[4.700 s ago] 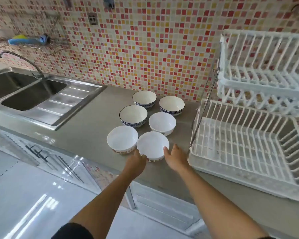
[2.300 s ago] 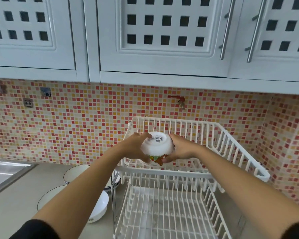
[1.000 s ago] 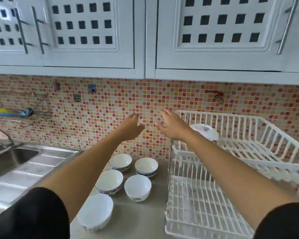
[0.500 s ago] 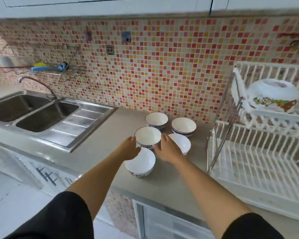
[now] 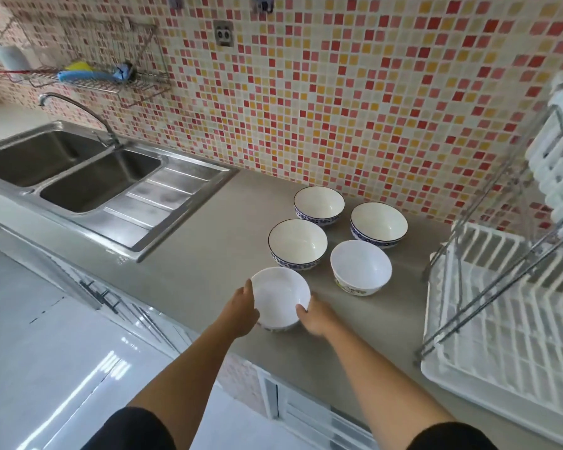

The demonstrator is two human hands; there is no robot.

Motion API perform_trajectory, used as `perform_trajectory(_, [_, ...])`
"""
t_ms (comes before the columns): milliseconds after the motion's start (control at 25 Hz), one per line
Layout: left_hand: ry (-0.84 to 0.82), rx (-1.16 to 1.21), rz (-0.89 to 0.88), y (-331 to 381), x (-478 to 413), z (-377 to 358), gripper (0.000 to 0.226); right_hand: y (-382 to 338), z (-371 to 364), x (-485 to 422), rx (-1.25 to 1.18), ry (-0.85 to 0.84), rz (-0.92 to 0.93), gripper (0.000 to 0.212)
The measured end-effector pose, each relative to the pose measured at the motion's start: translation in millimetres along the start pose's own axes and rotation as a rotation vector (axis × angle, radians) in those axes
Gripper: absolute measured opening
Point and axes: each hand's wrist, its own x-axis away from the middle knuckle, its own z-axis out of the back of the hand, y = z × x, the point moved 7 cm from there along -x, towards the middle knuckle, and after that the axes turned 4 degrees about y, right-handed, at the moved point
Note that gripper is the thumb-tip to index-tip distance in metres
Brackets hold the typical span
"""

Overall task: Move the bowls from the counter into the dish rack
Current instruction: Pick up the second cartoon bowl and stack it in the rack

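Observation:
Several bowls stand upright on the grey counter (image 5: 208,254). The nearest white bowl (image 5: 279,297) sits near the counter's front edge, with my left hand (image 5: 242,308) cupping its left side and my right hand (image 5: 316,315) against its right side. Behind it are a second white bowl (image 5: 360,266) and three blue-rimmed bowls (image 5: 298,243), (image 5: 319,204), (image 5: 378,224). The white two-tier dish rack (image 5: 501,319) stands at the right; its upper tier is mostly cut off by the frame edge.
A steel double sink (image 5: 78,177) with a curved tap (image 5: 78,115) lies at the left. A wire shelf (image 5: 88,79) with brushes hangs on the mosaic tiled wall. The rack's metal frame legs (image 5: 488,287) slant between the bowls and the lower tray.
One white bowl went upside down onto the rack's upper tier. Both hands then came back down to the counter and closed around the nearest white bowl.

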Motion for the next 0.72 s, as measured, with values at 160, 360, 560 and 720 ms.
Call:
perform_trajectory(160, [0.105,0.025,0.062,-5.3,-1.9,9.8,0.08,-0.8,-0.5,-0.4,-0.087,-0.022,0.069,0.042])
perform_trajectory(360, [0.405,0.125,-0.12,3.9,20.0,51.9,0.049,-9.7,21.5,30.6,-0.366,0.044,0.14,0.036])
perform_trajectory(560, [0.695,0.287,-0.415,51.1,57.7,109.4,0.031,-41.0,84.1,83.1,-0.777,0.166,0.203,0.036])
perform_trajectory(720, [0.788,0.448,-0.613,111.3,93.6,145.0,0.021,-55.5,162.4,139.9,-0.869,0.406,0.282,0.068])
